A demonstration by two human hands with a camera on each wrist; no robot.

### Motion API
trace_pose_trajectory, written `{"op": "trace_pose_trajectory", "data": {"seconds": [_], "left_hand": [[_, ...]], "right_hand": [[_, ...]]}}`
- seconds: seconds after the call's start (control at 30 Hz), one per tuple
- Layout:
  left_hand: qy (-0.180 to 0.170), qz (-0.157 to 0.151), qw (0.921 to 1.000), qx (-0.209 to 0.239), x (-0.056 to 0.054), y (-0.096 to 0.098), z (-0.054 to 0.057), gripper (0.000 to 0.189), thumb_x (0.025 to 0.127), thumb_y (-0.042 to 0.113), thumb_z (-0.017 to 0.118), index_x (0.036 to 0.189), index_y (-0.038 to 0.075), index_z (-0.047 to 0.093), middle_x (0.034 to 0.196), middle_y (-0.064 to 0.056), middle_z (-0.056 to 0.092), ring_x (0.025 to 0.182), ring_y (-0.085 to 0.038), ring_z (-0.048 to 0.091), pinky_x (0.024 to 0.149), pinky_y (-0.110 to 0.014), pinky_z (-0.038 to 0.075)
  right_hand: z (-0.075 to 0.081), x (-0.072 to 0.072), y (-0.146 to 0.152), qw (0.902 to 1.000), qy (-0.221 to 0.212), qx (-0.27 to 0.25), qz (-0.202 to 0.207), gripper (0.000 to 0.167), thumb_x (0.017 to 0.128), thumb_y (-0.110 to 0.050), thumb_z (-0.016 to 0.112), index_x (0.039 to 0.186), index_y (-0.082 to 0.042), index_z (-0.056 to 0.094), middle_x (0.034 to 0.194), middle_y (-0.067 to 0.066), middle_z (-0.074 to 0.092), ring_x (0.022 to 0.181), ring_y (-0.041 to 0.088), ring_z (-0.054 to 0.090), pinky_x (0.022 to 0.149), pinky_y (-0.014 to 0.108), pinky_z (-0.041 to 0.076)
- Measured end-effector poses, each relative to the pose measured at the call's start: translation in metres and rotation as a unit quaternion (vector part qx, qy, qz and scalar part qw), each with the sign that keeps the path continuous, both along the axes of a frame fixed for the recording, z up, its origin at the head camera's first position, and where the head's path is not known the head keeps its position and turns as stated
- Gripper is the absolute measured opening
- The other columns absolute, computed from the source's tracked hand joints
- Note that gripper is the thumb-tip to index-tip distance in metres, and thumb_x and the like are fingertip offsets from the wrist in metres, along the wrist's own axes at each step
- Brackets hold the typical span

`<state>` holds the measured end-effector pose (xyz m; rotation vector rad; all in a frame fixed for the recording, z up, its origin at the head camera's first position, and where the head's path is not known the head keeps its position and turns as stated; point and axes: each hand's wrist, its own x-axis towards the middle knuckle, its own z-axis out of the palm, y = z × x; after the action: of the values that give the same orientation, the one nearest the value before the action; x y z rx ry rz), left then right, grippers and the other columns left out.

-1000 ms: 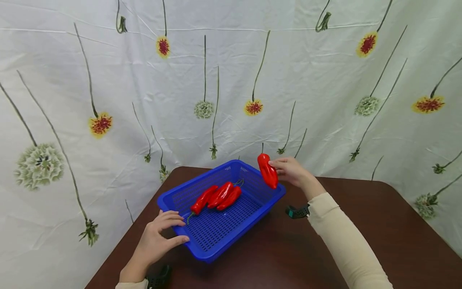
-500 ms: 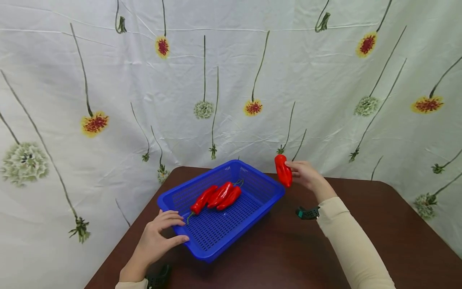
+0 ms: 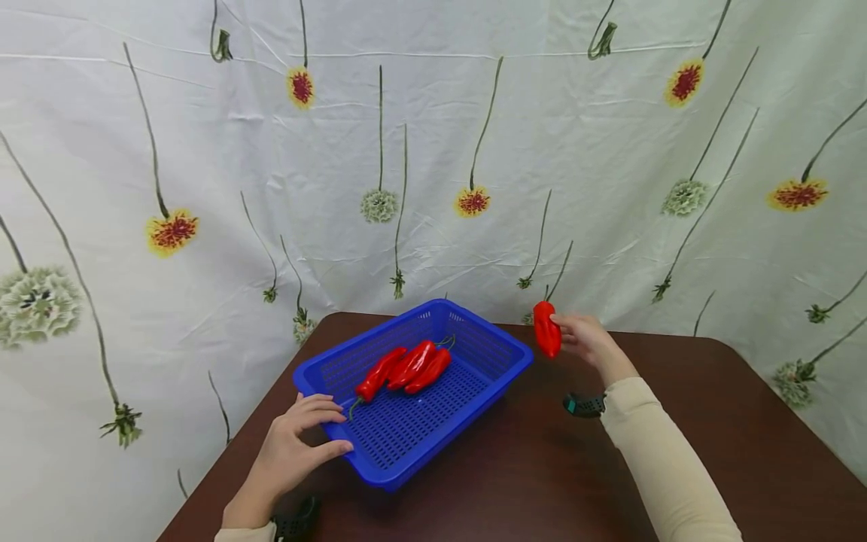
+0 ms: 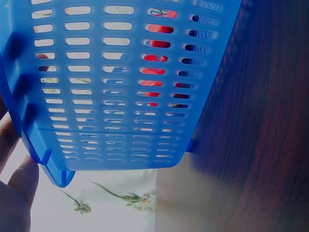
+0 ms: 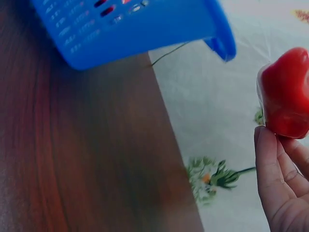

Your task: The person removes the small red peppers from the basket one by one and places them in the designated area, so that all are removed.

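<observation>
The right hand [image 3: 591,342] is pinching a red pepper [image 3: 547,331] between thumb and fingers, holding it stem up in the air, just right of the blue basket [image 3: 406,473]. The left hand [image 3: 287,452] is gripping the basket's near-left rim with its fingers. Three other peppers [image 3: 409,366] are lying inside; the basket is resting on the desk [image 3: 542,482].

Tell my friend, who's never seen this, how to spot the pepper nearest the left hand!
On the brown table sits a blue basket, its rim held by the left hand. Inside, three red peppers lie together; choose the leftmost pepper. Its green stem points toward that hand, while its neighbours' stems point away.
</observation>
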<state>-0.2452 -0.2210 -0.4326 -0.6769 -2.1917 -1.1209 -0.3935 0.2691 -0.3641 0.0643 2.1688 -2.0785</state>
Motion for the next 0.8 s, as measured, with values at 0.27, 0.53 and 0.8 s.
{"op": "trace_pose_trajectory", "data": {"seconds": [0.27,0.53,0.8], "left_hand": [[-0.001,0.001,1.0000,-0.002,0.001,0.000,0.001,0.039,0.060,0.004,0.093,0.093,0.014,0.077,0.099,-0.012,0.074,0.114,0.002,0.057,0.109,-0.067,0.024],[0.000,0.002,1.0000,-0.002,0.006,0.001,0.001,0.037,0.059,0.003,0.093,0.093,0.009,0.077,0.098,-0.015,0.073,0.114,0.003,0.056,0.108,-0.069,0.024],[0.002,0.006,1.0000,-0.001,0.012,0.004,0.002,0.038,0.060,0.003,0.093,0.093,0.014,0.077,0.099,-0.011,0.074,0.113,0.000,0.057,0.105,-0.074,0.025]], "right_hand": [[-0.015,0.000,0.011,0.9998,-0.008,0.020,-0.007,0.028,0.102,-0.024,0.057,0.114,0.001,0.061,0.080,-0.007,0.068,0.075,0.008,0.067,0.072,0.022,0.060],[-0.029,0.003,0.013,0.9980,-0.022,0.058,-0.014,0.056,0.101,-0.028,0.060,0.138,0.012,0.046,0.088,-0.004,0.068,0.078,0.009,0.068,0.078,0.027,0.063],[-0.043,0.008,0.012,0.9975,-0.032,0.061,-0.013,0.053,0.101,-0.022,0.060,0.136,0.015,0.047,0.086,-0.002,0.068,0.077,0.011,0.067,0.076,0.029,0.063]]}}
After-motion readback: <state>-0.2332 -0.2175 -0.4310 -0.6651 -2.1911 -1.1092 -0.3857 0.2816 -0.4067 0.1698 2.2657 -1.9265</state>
